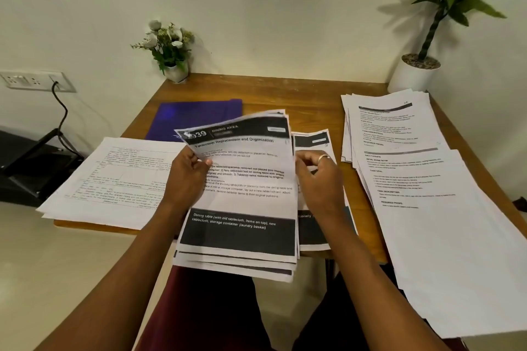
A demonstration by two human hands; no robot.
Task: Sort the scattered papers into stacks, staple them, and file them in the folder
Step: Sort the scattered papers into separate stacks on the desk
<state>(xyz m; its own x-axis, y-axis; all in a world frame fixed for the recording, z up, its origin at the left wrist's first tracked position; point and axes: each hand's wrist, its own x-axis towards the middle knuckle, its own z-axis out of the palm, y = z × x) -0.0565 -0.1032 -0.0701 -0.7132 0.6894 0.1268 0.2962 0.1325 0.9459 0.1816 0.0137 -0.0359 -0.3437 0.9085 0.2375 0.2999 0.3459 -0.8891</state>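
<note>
The held stack (242, 202) of printed sheets is lifted and tilted toward the viewer, and its lower edges are fanned unevenly so several black-banded pages show beneath the top one. The top sheet carries a black header with "39" and "DINING AREA", a title about tablecloth replacement, lines of body text, and a black block with white lettering near the bottom.

The left hand (186, 179) grips the stack's left edge, thumb on the front of the page and fingers behind. The right hand (320, 179), with a ring (323, 157) on one finger, has its fingers curled against the stack's right edge and holds it there.

Just behind and right of the stack lies a banded sheet (313, 139) of the same black-and-white style, flat on the wooden table (299, 97). Beyond the stack's top edge is a blue folder (196, 115), lying closed. Left of the stack spreads a pile of ruled forms (114, 177) that overhangs the table edge. Right of the stack are two loose piles of plain text pages, the far pile (390, 125) and the near pile (445, 236), which overlap. Far behind the stack a small flower pot (171, 45) stands against the wall, a potted plant (410, 77) is at the far right, and a wall socket (31, 81) with a cable is far left.
</note>
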